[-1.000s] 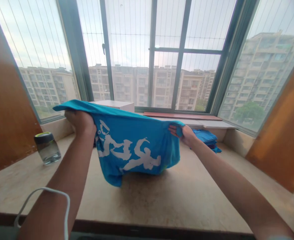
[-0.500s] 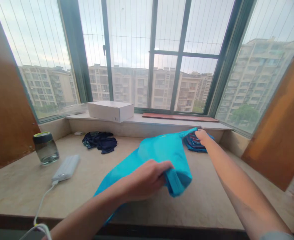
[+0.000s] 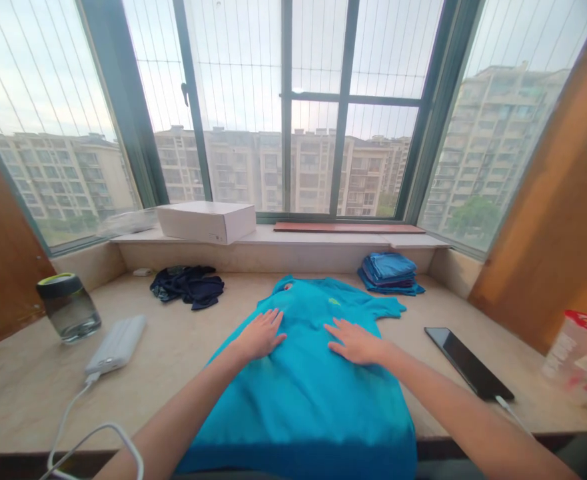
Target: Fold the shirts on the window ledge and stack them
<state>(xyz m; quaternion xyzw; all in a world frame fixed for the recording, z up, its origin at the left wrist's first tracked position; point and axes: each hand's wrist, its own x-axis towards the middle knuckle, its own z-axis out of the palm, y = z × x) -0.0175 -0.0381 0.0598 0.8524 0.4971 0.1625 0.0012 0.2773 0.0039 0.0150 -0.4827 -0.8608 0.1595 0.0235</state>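
Note:
A turquoise T-shirt [image 3: 318, 393] lies spread over the stone counter, its collar toward the window and its lower part hanging over the front edge. On the left side of its chest rests my left hand [image 3: 262, 335], flat with the fingers apart. My right hand [image 3: 356, 341] lies palm down on the right side of the shirt, fingers spread, just below a small yellow-green logo. One short sleeve sticks out at the right; the left sleeve does not show clearly. Neither hand grips the cloth.
Behind the shirt's right sleeve sits a stack of folded blue clothes [image 3: 390, 272]. A crumpled dark garment [image 3: 188, 285], a water bottle [image 3: 68, 307] and a cabled white power bank [image 3: 116, 343] are at left. Rightward lie a phone [image 3: 468, 363] and a red-lidded tub [image 3: 580, 353]. A white box [image 3: 207, 221] stands on the sill.
The shirt was bunched and lifted between both hands; now it lies spread on the counter. Both hands have let go and rest flat on it. The view has shifted slightly right.

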